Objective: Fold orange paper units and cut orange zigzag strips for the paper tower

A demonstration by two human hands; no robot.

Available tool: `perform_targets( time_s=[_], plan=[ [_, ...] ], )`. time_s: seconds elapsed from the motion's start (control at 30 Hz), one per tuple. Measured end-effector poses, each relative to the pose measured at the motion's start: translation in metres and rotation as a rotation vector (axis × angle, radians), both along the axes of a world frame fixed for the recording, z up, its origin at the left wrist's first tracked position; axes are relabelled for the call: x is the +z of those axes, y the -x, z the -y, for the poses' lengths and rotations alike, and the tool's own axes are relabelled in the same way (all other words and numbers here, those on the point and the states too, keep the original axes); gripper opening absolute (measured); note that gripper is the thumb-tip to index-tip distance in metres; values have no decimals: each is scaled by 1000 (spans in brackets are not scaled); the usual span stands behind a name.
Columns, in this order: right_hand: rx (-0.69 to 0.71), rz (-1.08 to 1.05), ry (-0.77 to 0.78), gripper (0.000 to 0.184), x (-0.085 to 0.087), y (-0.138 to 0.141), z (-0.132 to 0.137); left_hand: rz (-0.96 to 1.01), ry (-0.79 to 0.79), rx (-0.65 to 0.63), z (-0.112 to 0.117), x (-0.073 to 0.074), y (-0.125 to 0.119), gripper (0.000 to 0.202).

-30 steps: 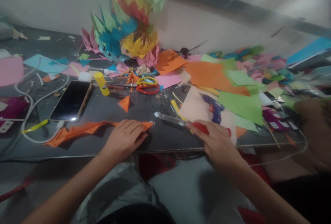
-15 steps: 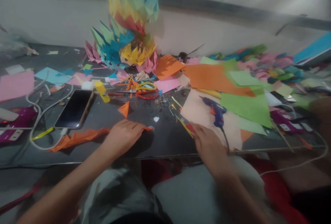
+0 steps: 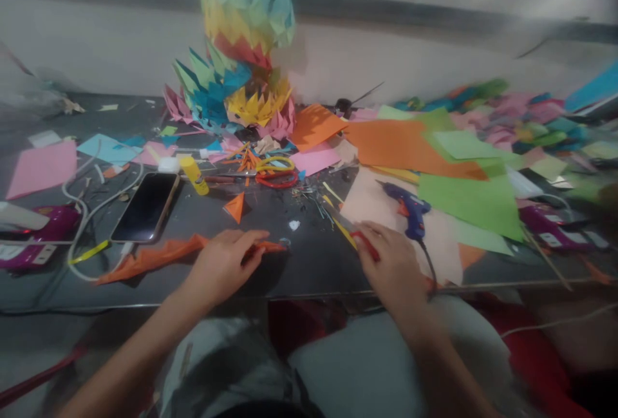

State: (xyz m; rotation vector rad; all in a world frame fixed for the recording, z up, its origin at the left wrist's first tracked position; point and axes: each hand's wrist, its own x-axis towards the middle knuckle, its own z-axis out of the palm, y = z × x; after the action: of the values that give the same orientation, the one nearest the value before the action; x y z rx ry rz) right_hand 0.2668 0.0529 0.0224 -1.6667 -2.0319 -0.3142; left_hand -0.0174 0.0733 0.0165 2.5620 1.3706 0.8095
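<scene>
My left hand point(image 3: 229, 257) is curled loosely over a folded orange paper strip point(image 3: 159, 257). The strip lies along the table to the left, and its narrow end emerges past my thumb and forefinger, which are a little apart. My right hand point(image 3: 389, 254) is closed round a small red object point(image 3: 365, 245), whose kind I cannot make out. A thin yellow paper strip point(image 3: 344, 231) lies by the fingertips of that hand. Between the hands sits a small white scrap point(image 3: 294, 225). Beyond my left hand is an orange folded triangle point(image 3: 235, 207).
A blue glue gun point(image 3: 410, 209) rests on pale paper. At left are a phone point(image 3: 146, 207), its cable and a yellow glue stick point(image 3: 194, 175). Scissors point(image 3: 276, 176) lie among paper clippings. A multicoloured folded-paper model point(image 3: 246, 64) stands behind, and coloured sheets point(image 3: 468, 202) spread rightward.
My left thumb and forefinger have parted a little at the orange strip's end. My right hand has turned slightly, showing more of the red object. The view has shifted a little.
</scene>
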Motion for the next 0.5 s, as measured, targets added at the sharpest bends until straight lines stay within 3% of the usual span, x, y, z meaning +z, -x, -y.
perform_targets(
  time_s=[0.13,0.3,0.4,0.5],
  plan=[
    [263,-112,54,21,23,29,-30,55,-193,-59,8,-10,-2,17],
    [719,-25,317,25,49,96,-98,150,-293,-52,10,-14,-1,18],
    [948,62,464,24,51,139,-134,199,-322,-16,10,-11,0,16],
    [962,200,605,22,44,167,-156,231,-326,-16,10,-10,0,14]
  ],
)
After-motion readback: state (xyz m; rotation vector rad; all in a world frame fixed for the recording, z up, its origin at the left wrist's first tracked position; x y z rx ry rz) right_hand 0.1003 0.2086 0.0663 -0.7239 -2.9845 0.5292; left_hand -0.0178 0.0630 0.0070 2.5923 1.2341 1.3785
